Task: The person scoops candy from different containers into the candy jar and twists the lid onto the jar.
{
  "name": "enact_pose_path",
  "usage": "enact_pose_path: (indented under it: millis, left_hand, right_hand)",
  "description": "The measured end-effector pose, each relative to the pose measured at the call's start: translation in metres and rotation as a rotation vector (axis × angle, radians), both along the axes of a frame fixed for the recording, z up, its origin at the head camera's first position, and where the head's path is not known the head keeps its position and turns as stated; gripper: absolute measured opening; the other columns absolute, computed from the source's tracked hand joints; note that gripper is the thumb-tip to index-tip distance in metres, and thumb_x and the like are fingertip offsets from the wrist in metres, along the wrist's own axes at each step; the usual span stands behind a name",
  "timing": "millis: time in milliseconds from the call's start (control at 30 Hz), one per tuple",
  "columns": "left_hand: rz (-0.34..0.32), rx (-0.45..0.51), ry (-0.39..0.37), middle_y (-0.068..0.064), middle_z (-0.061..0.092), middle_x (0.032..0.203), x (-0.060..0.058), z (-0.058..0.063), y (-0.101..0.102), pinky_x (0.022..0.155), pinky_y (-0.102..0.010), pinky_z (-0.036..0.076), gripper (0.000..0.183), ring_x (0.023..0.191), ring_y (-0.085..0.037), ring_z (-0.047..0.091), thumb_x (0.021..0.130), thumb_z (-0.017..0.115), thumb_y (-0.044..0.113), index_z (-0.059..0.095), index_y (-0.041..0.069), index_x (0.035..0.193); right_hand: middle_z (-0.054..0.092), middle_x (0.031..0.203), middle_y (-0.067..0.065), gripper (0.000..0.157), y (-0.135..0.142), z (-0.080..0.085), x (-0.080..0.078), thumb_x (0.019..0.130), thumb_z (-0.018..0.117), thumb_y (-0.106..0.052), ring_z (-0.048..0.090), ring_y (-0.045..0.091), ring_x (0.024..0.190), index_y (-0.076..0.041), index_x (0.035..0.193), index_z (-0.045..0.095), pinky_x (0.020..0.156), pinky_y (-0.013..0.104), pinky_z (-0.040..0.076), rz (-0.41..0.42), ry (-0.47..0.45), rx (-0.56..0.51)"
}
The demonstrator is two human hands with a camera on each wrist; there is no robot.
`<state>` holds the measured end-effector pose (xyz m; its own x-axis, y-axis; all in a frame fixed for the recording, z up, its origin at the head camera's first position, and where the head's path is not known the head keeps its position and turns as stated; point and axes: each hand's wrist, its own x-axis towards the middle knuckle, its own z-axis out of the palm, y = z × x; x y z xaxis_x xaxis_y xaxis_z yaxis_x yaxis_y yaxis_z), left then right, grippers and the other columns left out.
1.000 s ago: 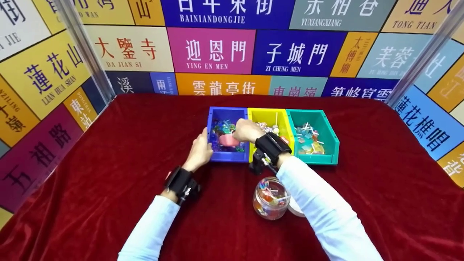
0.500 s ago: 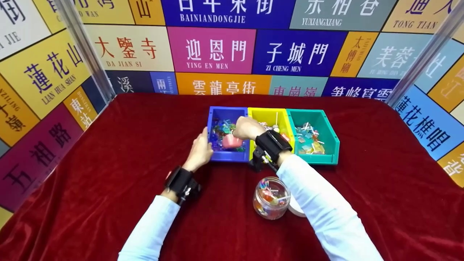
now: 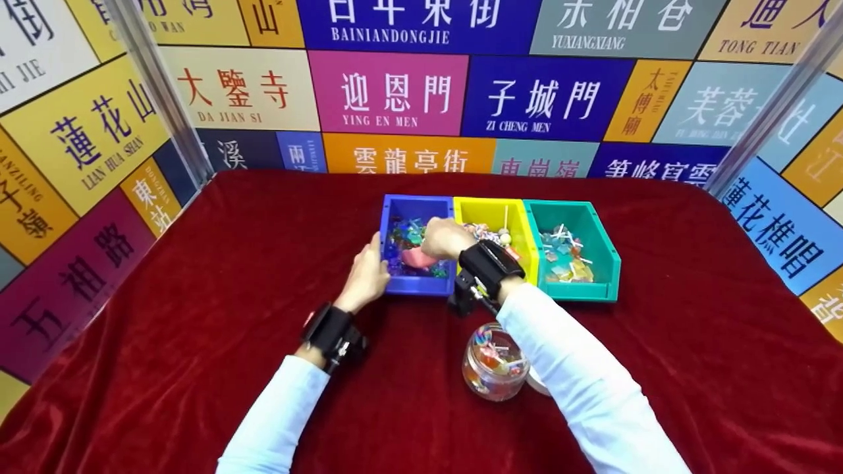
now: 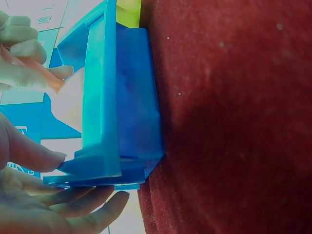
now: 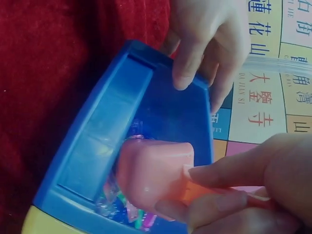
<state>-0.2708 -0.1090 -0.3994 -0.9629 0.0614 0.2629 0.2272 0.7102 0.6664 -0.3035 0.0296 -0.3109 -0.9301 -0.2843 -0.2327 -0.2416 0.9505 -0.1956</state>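
Observation:
My left hand (image 3: 365,276) grips the left side wall of a blue bin (image 3: 421,286), thumb inside and fingers outside, as the left wrist view also shows. Inside that bin lie small shiny, colourful wrapped pieces (image 3: 409,230). My right hand (image 3: 448,238) holds a pink scoop (image 5: 156,168) by its handle, pinched between thumb and fingers. The scoop's bowl is low in the blue bin, over the pieces, and in the right wrist view its rounded back faces the camera. What the bowl contains is hidden.
A yellow bin (image 3: 525,230) with candies and a green bin (image 3: 599,230) with lollipops stand in a row right of the blue one. Nearer, an open clear jar (image 3: 494,382) holds sweets. A white lid (image 3: 540,383) lies partly under my right sleeve. Red cloth (image 3: 263,263) covers the table.
The pink scoop has shifted slightly within the blue bin and its bowl has tilted. My left hand keeps its grip on the bin wall. The head view has shifted a little.

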Motion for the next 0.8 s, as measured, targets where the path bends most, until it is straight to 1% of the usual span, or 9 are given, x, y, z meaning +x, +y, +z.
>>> enact_pose_path:
  millis: [100, 200, 300, 433, 500, 633, 667, 767, 800]
  left_hand:
    - [-0.002, 0.000, -0.003, -0.031, 0.049, 0.114, 0.000, 0.001, -0.001, 0.093, -0.044, 0.040, 0.055, 0.105, -0.040, 0.049, 0.082, 0.047, -0.007, 0.026, -0.012, 0.133]
    - [-0.005, 0.005, -0.006, -0.032, 0.049, 0.115, 0.000, 0.001, -0.001, 0.094, -0.044, 0.039, 0.055, 0.106, -0.040, 0.049, 0.083, 0.047, -0.007, 0.026, -0.012, 0.133]
    - [-0.006, 0.001, 0.009, -0.032, 0.049, 0.114, 0.000, 0.002, -0.002, 0.094, -0.045, 0.039, 0.055, 0.105, -0.041, 0.049, 0.082, 0.047, -0.007, 0.026, -0.013, 0.133]
    - [-0.009, -0.009, 0.015, -0.032, 0.049, 0.113, 0.000, 0.003, -0.001, 0.094, -0.045, 0.039, 0.055, 0.104, -0.041, 0.049, 0.082, 0.047, -0.008, 0.025, -0.013, 0.132]
    - [-0.009, -0.004, 0.004, -0.032, 0.049, 0.114, 0.000, 0.003, -0.001, 0.094, -0.045, 0.039, 0.056, 0.105, -0.041, 0.049, 0.082, 0.047, -0.008, 0.025, -0.013, 0.133]
    - [-0.005, -0.003, -0.011, -0.031, 0.048, 0.116, 0.000, 0.002, 0.000, 0.095, -0.044, 0.038, 0.055, 0.107, -0.041, 0.048, 0.083, 0.047, -0.007, 0.025, -0.012, 0.133]
    - [-0.005, -0.003, -0.016, -0.031, 0.048, 0.116, 0.000, 0.002, 0.001, 0.095, -0.044, 0.038, 0.055, 0.107, -0.041, 0.048, 0.083, 0.047, -0.007, 0.025, -0.012, 0.134]
    - [-0.006, -0.005, -0.024, -0.031, 0.048, 0.117, 0.000, 0.002, 0.001, 0.096, -0.044, 0.037, 0.055, 0.108, -0.040, 0.047, 0.084, 0.047, -0.006, 0.025, -0.011, 0.134]
    - [-0.007, -0.006, -0.021, -0.031, 0.048, 0.117, 0.000, 0.001, 0.001, 0.096, -0.044, 0.037, 0.055, 0.108, -0.040, 0.047, 0.083, 0.047, -0.006, 0.025, -0.011, 0.134]
  right_hand:
    - [0.061, 0.100, 0.017, 0.010, -0.001, 0.006, 0.001, 0.077, 0.047, -0.007, 0.051, 0.023, 0.078, -0.006, 0.072, 0.054, 0.061, 0.030, 0.045, 0.015, -0.021, 0.016]
    - [0.060, 0.099, 0.015, 0.009, -0.002, 0.009, 0.001, 0.078, 0.047, -0.009, 0.051, 0.023, 0.078, -0.008, 0.070, 0.052, 0.061, 0.030, 0.042, -0.013, -0.040, 0.012]
    - [0.060, 0.102, 0.016, 0.011, -0.004, 0.006, 0.000, 0.079, 0.048, -0.010, 0.053, 0.023, 0.083, -0.005, 0.078, 0.058, 0.067, 0.033, 0.046, -0.043, -0.026, -0.010]
    - [0.059, 0.108, 0.019, 0.025, -0.007, -0.002, -0.003, 0.080, 0.049, -0.012, 0.056, 0.026, 0.093, 0.001, 0.097, 0.062, 0.077, 0.037, 0.049, -0.065, 0.004, -0.022]
    - [0.058, 0.110, 0.021, 0.034, -0.008, -0.006, -0.004, 0.082, 0.053, -0.021, 0.056, 0.028, 0.096, 0.003, 0.104, 0.060, 0.080, 0.038, 0.049, -0.074, 0.008, -0.023]
    - [0.059, 0.108, 0.022, 0.044, -0.006, -0.014, -0.007, 0.081, 0.058, -0.033, 0.056, 0.029, 0.097, 0.005, 0.103, 0.061, 0.082, 0.037, 0.048, -0.041, 0.030, -0.037]
    - [0.059, 0.108, 0.022, 0.043, -0.006, -0.016, -0.008, 0.081, 0.058, -0.033, 0.056, 0.029, 0.097, 0.005, 0.101, 0.062, 0.083, 0.037, 0.048, -0.037, 0.027, -0.047]
    - [0.060, 0.107, 0.019, 0.029, -0.004, -0.027, -0.018, 0.084, 0.054, -0.024, 0.056, 0.029, 0.095, 0.002, 0.092, 0.064, 0.083, 0.036, 0.047, -0.018, 0.006, -0.071]
    - [0.062, 0.103, 0.018, 0.023, -0.002, -0.042, -0.033, 0.082, 0.053, -0.020, 0.057, 0.027, 0.090, -0.001, 0.086, 0.065, 0.077, 0.035, 0.049, -0.010, 0.014, -0.079]
